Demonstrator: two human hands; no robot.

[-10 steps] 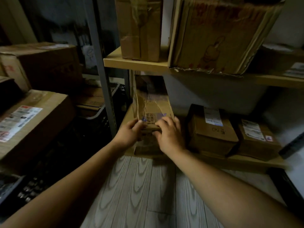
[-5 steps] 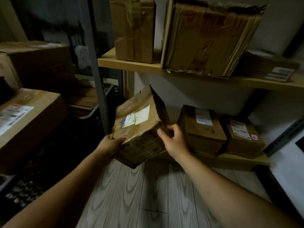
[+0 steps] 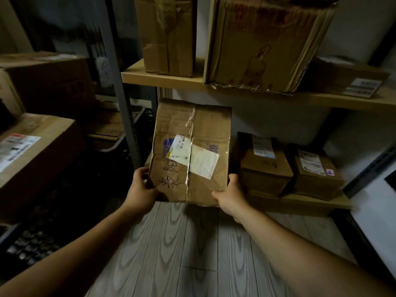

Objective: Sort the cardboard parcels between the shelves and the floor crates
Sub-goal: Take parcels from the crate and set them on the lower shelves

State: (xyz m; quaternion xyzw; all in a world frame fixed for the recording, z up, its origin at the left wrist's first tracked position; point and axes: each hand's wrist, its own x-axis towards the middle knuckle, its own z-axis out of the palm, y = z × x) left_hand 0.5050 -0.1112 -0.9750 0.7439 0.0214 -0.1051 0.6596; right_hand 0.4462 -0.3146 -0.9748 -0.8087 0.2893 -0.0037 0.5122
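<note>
- Left hand [image 3: 142, 189]: closed on the lower left edge of a worn cardboard parcel [image 3: 192, 153], thumb up against the side.
- Right hand [image 3: 230, 196]: closed on the parcel's lower right corner, thumb lying along the right edge. Both forearms reach forward from the bottom of the view.
- Parcel position: held in the air in front of the shelving, above the grey wood-grain floor [image 3: 182, 243] and clear of the lower shelf [image 3: 310, 202].
- Parcel orientation: long axis upright, leaning slightly. The broad face is turned to the camera and the top edge sits just under the upper shelf [image 3: 162, 79].
- Parcel face: a clear tape seam runs top to bottom down the middle. Two white labels sit across it at mid-height, with dark handwriting below them. The cardboard is creased and dented.
- Lower shelf contents: two small labelled parcels side by side, one [image 3: 265, 166] just right of the held parcel and the other [image 3: 315, 170] touching it further right.
- Upper shelf contents: a tall taped box [image 3: 169, 35], a large frayed box [image 3: 265, 43] overhanging the front edge, and a low parcel with a white label [image 3: 347, 78] at far right.
- Black floor crate [image 3: 120, 144], left of the grey metal upright [image 3: 124, 103]: holds flat cardboard parcels [image 3: 107, 129].
- Far left: two large cartons, the nearer [image 3: 32, 155] bearing a printed label and the other [image 3: 47, 82] behind it.
- A dark crate [image 3: 27, 247] lies at lower left. Its contents are too dim to identify.
</note>
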